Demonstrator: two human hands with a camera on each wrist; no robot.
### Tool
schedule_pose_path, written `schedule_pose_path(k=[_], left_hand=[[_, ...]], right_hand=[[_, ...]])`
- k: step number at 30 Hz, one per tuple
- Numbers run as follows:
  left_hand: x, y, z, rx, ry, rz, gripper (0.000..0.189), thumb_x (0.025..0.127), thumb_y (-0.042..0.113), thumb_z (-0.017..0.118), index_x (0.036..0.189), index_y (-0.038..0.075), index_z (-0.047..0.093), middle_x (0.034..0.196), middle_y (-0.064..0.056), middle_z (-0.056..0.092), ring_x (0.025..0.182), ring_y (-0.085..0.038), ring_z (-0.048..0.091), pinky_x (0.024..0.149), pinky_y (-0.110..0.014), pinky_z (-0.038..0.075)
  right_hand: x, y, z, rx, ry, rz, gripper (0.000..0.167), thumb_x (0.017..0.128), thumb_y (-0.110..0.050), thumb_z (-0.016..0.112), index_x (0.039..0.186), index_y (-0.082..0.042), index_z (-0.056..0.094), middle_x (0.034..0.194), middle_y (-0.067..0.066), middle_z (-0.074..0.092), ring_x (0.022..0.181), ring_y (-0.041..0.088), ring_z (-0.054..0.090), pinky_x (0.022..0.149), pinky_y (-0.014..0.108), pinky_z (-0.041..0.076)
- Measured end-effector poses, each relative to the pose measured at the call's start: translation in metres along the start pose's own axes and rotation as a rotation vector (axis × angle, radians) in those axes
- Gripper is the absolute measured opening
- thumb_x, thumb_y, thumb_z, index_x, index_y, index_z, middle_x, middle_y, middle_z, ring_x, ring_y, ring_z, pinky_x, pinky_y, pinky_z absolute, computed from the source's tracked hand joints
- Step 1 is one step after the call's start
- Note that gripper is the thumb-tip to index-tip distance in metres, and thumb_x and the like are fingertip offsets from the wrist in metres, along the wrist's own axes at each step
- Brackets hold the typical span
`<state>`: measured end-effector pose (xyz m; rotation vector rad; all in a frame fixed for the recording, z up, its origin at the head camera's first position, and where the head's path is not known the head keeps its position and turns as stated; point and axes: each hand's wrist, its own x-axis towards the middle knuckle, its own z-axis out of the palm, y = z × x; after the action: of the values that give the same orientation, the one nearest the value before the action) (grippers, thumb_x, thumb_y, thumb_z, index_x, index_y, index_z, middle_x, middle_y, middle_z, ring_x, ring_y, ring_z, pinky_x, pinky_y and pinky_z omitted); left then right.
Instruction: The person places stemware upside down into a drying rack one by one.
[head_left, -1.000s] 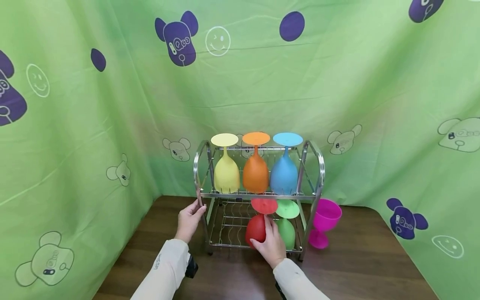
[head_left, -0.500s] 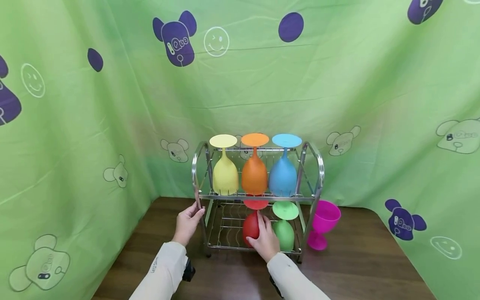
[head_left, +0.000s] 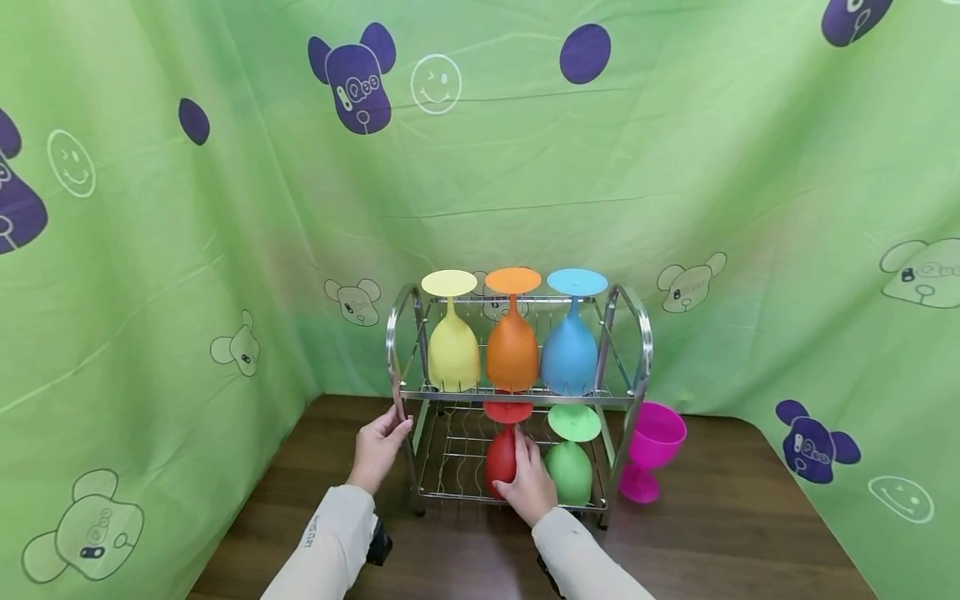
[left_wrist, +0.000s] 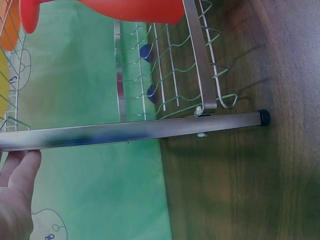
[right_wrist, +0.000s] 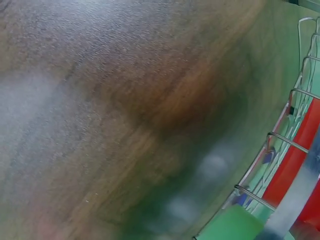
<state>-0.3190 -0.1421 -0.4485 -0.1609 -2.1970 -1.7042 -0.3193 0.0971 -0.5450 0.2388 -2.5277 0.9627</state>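
Observation:
A red goblet (head_left: 501,463) stands upside down on the lower shelf of the two-tier metal rack (head_left: 442,395), its foot partly behind the upper shelf's front bar. My right hand (head_left: 531,483) grips its bowl from the right, thumb in front. At the rack's left post my left hand (head_left: 377,450) pinches the metal with thumb and fingers; in the left wrist view, fingertips (left_wrist: 33,159) meet the post (left_wrist: 125,134). Just right of my right hand, a green goblet (head_left: 570,473) is upside down too. The right wrist view catches red and green bowls behind wire at its edge.
Yellow (head_left: 453,358), orange (head_left: 512,358) and blue (head_left: 570,358) goblets stand inverted along the upper shelf. A magenta goblet (head_left: 656,437) is upright on the wooden table (head_left: 720,500), right of the rack. Green printed cloth (head_left: 480,183) hangs behind and at both sides.
The red goblet has shifted left and slightly back on the lower shelf with my right hand, away from the green one. My left hand stays at the post.

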Motion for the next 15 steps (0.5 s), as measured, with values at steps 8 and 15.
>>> schedule_pose_path(k=[8,15], left_hand=[[-0.0028,0.0023,-0.0005,-0.004,-0.009,0.019,0.036,0.090,0.000,0.063,0.122,-0.014,0.056,0.101,-0.027,0.067,0.085,-0.003,0.061,0.073,-0.014,0.048],[-0.0033,0.0034,0.0000,0.009,-0.005,0.012,0.035,0.090,0.000,0.063,0.122,-0.013,0.057,0.102,-0.027,0.067,0.088,-0.006,0.061,0.075,-0.017,0.049]], right_hand=[[-0.0061,0.0010,0.0011,-0.001,-0.008,0.012,0.094,0.063,-0.011,0.088,0.140,0.001,0.036,0.123,0.027,0.049,0.099,0.043,0.058,0.072,0.055,0.054],[-0.0092,0.0022,0.0008,0.004,-0.013,0.018,0.091,0.064,-0.011,0.087,0.140,0.001,0.037,0.124,0.026,0.048,0.100,0.043,0.057,0.071,0.056,0.053]])
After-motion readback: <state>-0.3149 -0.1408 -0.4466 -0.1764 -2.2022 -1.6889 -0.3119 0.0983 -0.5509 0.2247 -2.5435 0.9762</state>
